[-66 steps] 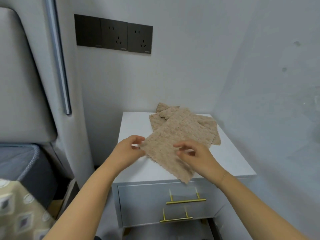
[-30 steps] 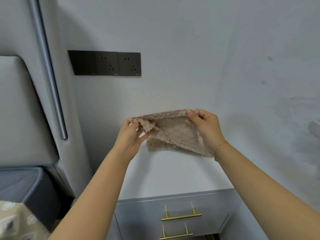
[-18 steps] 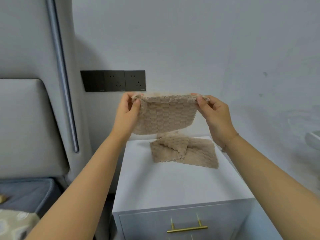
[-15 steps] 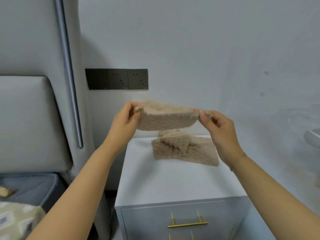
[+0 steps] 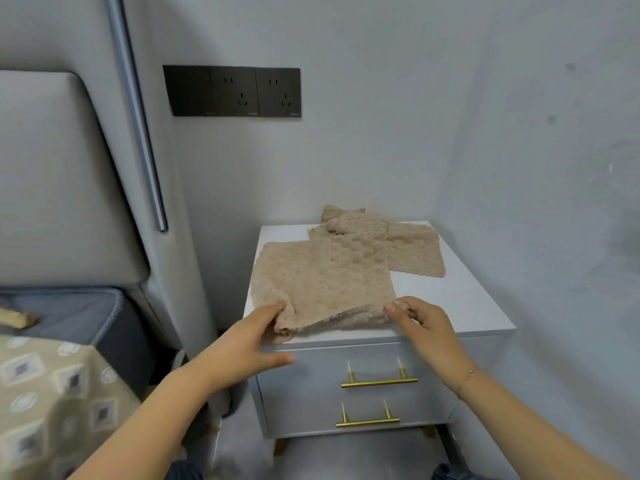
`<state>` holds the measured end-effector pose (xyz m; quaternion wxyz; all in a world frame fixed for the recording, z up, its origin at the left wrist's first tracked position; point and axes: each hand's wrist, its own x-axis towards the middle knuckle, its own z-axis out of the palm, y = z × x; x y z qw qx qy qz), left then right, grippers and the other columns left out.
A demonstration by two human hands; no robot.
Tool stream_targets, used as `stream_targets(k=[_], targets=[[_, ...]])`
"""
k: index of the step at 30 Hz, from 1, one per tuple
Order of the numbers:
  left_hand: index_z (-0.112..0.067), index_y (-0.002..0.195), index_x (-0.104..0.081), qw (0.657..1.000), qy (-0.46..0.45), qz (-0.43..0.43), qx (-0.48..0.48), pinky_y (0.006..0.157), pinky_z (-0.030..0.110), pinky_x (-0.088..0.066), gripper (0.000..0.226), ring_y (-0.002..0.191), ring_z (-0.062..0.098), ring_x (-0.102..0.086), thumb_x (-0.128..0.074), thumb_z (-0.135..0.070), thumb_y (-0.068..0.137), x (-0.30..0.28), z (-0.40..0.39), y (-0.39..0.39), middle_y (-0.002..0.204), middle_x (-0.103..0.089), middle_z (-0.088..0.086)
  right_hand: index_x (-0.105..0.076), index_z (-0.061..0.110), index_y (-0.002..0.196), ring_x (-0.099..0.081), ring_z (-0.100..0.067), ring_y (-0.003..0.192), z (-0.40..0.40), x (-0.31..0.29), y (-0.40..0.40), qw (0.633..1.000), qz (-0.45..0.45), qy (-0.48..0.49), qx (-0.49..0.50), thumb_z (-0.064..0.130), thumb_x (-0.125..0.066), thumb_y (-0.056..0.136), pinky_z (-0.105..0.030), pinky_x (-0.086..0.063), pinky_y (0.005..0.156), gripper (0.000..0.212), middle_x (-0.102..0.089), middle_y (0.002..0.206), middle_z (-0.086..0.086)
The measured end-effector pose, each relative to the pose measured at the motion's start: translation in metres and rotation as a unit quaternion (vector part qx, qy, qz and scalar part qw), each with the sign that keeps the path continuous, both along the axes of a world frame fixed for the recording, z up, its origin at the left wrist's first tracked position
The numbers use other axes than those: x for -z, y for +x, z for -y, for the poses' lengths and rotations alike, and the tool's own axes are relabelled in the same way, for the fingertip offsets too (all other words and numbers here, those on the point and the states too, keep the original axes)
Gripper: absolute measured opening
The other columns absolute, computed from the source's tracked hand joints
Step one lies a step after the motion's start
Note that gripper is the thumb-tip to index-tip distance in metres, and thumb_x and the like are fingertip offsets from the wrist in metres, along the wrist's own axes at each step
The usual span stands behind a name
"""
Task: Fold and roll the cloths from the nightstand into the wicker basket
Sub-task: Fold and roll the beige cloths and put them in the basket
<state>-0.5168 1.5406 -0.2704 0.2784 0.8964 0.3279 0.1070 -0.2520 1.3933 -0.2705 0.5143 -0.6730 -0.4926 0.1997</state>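
A beige textured cloth (image 5: 322, 278) lies spread on the white nightstand (image 5: 460, 299), its near edge slightly lifted and bunched. My left hand (image 5: 252, 341) pinches the cloth's near left corner. My right hand (image 5: 422, 323) pinches its near right corner. Behind it, more beige cloths (image 5: 408, 244) lie in a loose overlapping pile at the back of the nightstand top. No wicker basket is in view.
The nightstand has two drawers with gold handles (image 5: 379, 381). A grey padded headboard (image 5: 62, 188) and a bed with a patterned cover (image 5: 52, 393) are at the left. Black wall sockets (image 5: 235, 91) sit above. A wall closes in on the right.
Both hands held the cloth up in the air by its top corners; they have since brought it down and laid it flat on the nightstand in front of the pile.
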Motion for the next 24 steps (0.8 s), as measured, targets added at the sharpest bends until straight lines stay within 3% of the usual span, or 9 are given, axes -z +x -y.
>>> stream_targets(k=[2,4,7,11,13,15,17,21,24], targets=[[-0.026,0.152,-0.021,0.996,0.082,-0.042,0.011,0.112,0.018,-0.021,0.089,0.136,0.003,-0.027,-0.070,-0.049,0.081,0.007,-0.006,-0.004,0.144,-0.025,-0.022,-0.070,0.014,0.081,-0.062,-0.008,0.077,0.000,-0.004,-0.001,1.000,-0.014,0.017,0.003,0.030,-0.057,0.092,-0.017,-0.045,0.073,0.023,-0.069,0.078,0.002],[-0.025,0.145,-0.040,0.992,0.127,-0.023,-0.001,0.110,0.019,-0.025,0.071,0.132,0.006,-0.037,-0.070,-0.044,0.084,0.008,-0.012,-0.006,0.145,-0.040,-0.016,-0.070,0.013,0.082,-0.063,-0.012,0.077,0.000,-0.006,0.000,0.999,-0.022,0.028,0.009,0.027,-0.057,0.093,-0.019,-0.046,0.074,0.022,-0.070,0.079,-0.001],[-0.024,0.121,-0.067,0.994,0.111,0.008,-0.017,0.103,0.015,-0.034,0.034,0.117,0.004,-0.052,-0.070,-0.031,0.087,0.003,-0.019,-0.010,0.127,-0.060,-0.012,-0.071,0.010,0.086,-0.064,-0.011,0.077,0.002,-0.012,0.005,0.998,-0.048,0.045,0.001,0.022,-0.058,0.094,-0.019,-0.048,0.075,0.019,-0.071,0.081,-0.003],[-0.029,0.095,-0.074,0.997,0.057,0.044,-0.031,0.087,0.019,-0.047,0.010,0.096,-0.005,-0.059,-0.070,-0.032,0.086,-0.010,-0.013,-0.022,0.098,-0.069,-0.018,-0.066,-0.003,0.080,-0.051,-0.016,0.069,0.011,-0.017,0.016,0.996,-0.079,0.025,-0.021,0.029,-0.061,0.089,-0.023,-0.041,0.069,0.034,-0.056,0.072,-0.025],[-0.029,0.097,-0.074,0.995,-0.003,0.087,-0.052,0.087,0.011,-0.042,0.013,0.102,-0.009,-0.057,-0.073,-0.031,0.084,-0.017,-0.008,-0.027,0.104,-0.066,-0.022,-0.064,-0.009,0.080,-0.049,-0.018,0.067,0.018,-0.019,0.023,0.995,-0.094,0.001,-0.030,0.031,-0.064,0.086,-0.026,-0.040,0.068,0.040,-0.054,0.069,-0.024],[-0.023,0.101,-0.075,0.983,-0.117,0.135,-0.048,0.088,0.015,-0.044,0.025,0.099,-0.003,-0.062,-0.073,-0.038,0.082,-0.025,-0.004,-0.032,0.107,-0.067,-0.020,-0.069,-0.008,0.087,-0.063,-0.023,0.075,0.024,-0.021,0.028,0.992,-0.111,-0.029,-0.050,0.023,-0.065,0.088,-0.023,-0.048,0.071,0.032,-0.069,0.080,-0.021],[-0.011,0.085,-0.071,0.965,-0.195,0.174,-0.009,0.075,0.022,-0.045,0.038,0.080,0.011,-0.061,-0.068,-0.048,0.077,-0.034,0.001,-0.035,0.086,-0.066,-0.006,-0.072,-0.004,0.092,-0.071,-0.021,0.086,0.028,-0.024,0.028,0.988,-0.131,-0.051,-0.069,0.017,-0.063,0.089,-0.018,-0.052,0.073,0.023,-0.074,0.090,-0.014],[-0.011,0.078,-0.066,0.929,-0.285,0.235,-0.031,0.060,0.013,-0.046,0.018,0.066,0.007,-0.062,-0.070,-0.027,0.085,-0.045,0.002,-0.027,0.072,-0.065,-0.003,-0.070,-0.003,0.089,-0.069,-0.017,0.081,0.022,-0.025,0.025,0.987,-0.137,-0.054,-0.057,0.021,-0.062,0.090,-0.020,-0.052,0.071,0.025,-0.074,0.086,-0.011],[-0.012,0.076,-0.064,0.913,-0.290,0.272,-0.090,0.055,0.015,-0.044,0.025,0.062,0.008,-0.059,-0.072,-0.035,0.081,-0.041,-0.013,-0.010,0.070,-0.063,-0.003,-0.064,-0.009,0.086,-0.063,-0.020,0.074,0.007,-0.021,0.028,0.990,-0.134,-0.043,-0.028,0.027,-0.061,0.092,-0.027,-0.050,0.069,0.036,-0.067,0.079,-0.016]])
